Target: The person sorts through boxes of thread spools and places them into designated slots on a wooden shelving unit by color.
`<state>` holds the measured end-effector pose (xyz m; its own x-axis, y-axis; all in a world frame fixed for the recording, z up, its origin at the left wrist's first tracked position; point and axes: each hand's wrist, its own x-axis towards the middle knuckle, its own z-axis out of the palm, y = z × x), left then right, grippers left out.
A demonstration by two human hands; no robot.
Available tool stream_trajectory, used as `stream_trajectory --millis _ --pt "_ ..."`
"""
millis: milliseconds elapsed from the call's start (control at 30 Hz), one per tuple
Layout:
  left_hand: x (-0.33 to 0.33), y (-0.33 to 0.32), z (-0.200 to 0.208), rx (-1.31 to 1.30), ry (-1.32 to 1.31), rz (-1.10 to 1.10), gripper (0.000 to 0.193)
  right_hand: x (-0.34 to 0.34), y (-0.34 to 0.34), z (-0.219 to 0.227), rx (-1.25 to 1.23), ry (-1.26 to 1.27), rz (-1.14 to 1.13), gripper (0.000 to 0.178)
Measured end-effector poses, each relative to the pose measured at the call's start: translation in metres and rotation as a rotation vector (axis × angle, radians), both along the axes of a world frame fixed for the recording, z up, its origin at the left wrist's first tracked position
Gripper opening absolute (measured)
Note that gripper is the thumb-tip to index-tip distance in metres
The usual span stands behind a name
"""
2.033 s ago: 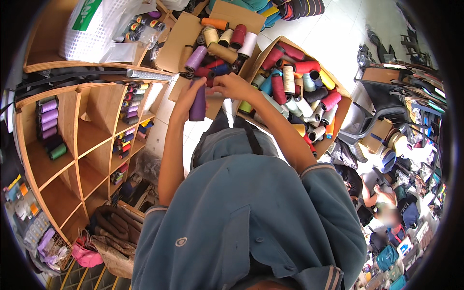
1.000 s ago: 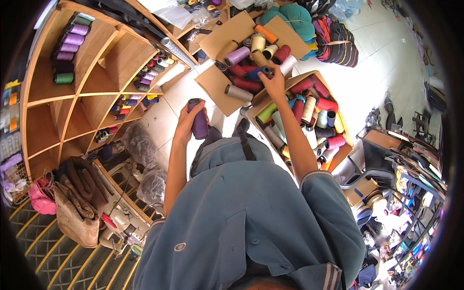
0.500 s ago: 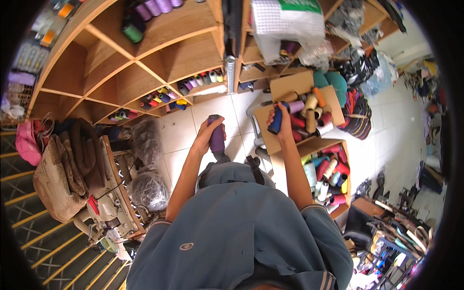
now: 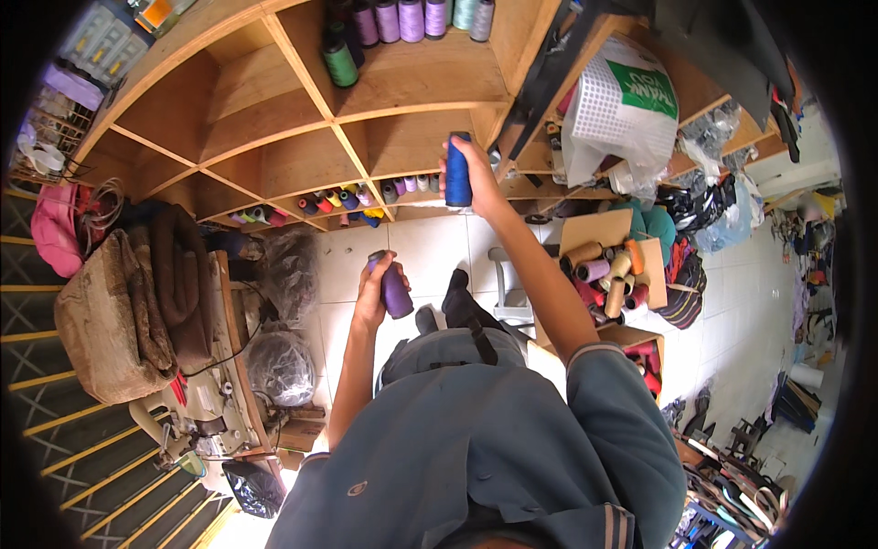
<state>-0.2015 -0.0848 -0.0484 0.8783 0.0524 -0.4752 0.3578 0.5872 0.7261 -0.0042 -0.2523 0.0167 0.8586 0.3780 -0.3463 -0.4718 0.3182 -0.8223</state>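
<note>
My right hand is closed round a blue thread spool, raised in front of the wooden cubby shelf. Lower and to the left, my left hand grips a dark purple thread spool over the tiled floor. A row of lilac thread spools stands in an upper compartment, with a green spool at its left. Smaller spools in several colours line the lowest compartments.
At the right, an open cardboard box holds many spools, with a second box partly behind my right arm. A sewing machine and folded brown cloth are at the left. A white plastic bag hangs at the upper right.
My right hand has carried the blue spool from over the cardboard box up and left toward the shelf. My left hand has dropped lower with the purple spool, and my view has turned.
</note>
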Motion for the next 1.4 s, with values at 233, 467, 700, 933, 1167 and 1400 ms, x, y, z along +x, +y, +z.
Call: stream_trajectory --millis 233,467,700,933,1167,1400 --pt "0.036 0.020 0.006 0.018 -0.014 0.118 0.030 0.137 0.078 0.045 -0.245 -0.845 -0.187 0.040" --pt "0.100 0.021 0.040 0.095 -0.116 0.209 0.032 0.215 0.124 0.066 -0.462 -1.196 -0.081 0.050" --pt "0.151 0.011 0.052 0.127 -0.136 0.242 0.030 0.241 0.143 0.044 -0.581 -1.375 -0.089 0.055" --pt "0.169 0.017 0.045 0.118 -0.147 0.188 0.029 0.233 0.144 0.037 -0.611 -1.401 -0.010 0.060" --pt "0.178 0.038 0.049 0.083 -0.134 0.119 0.029 0.242 0.138 0.064 -0.754 -1.580 0.057 0.056" --pt "0.183 0.059 0.052 0.041 -0.127 0.117 0.025 0.250 0.163 0.084 -1.101 -1.710 0.288 0.048"
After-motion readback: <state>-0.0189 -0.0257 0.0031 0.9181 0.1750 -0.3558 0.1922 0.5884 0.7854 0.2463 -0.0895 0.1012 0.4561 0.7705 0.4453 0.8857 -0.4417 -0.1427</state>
